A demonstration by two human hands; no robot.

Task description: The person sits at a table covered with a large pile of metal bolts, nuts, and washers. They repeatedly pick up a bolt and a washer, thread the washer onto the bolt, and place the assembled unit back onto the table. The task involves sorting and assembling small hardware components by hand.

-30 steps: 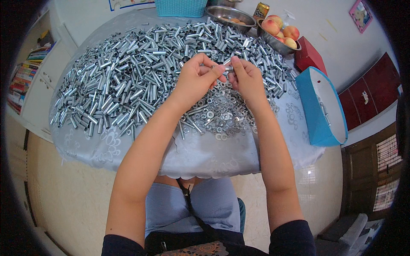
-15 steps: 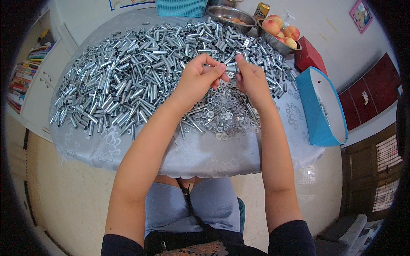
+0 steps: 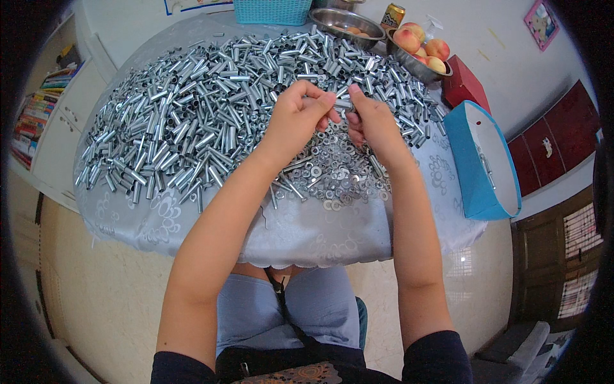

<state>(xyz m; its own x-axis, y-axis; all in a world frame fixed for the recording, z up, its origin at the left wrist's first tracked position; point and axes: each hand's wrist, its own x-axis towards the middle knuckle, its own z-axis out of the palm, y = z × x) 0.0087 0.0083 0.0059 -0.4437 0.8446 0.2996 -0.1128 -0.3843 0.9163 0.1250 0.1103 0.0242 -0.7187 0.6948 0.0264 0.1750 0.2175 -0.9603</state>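
Observation:
A big heap of short silver metal tubes [image 3: 192, 121] covers a round table with a pale patterned cloth [image 3: 300, 237]. A smaller pile of silver washers and nuts [image 3: 332, 176] lies near the table's front. Both hands hover above that pile, close together. My left hand [image 3: 297, 118] pinches a small metal piece at its fingertips. A short metal tube [image 3: 348, 105] is gripped in my right hand [image 3: 374, 125], with its end toward the left fingertips.
A blue open box [image 3: 483, 160] stands at the table's right edge. Behind are a metal bowl of peaches [image 3: 419, 54], another metal bowl [image 3: 345, 22], a can [image 3: 392, 14], a red box [image 3: 464, 83] and a teal basket [image 3: 272, 9]. Bookshelves [image 3: 38, 115] stand left.
Both hands stayed together over the washer pile. The small part between the fingertips has shifted, and the fingers have closed in tighter around it.

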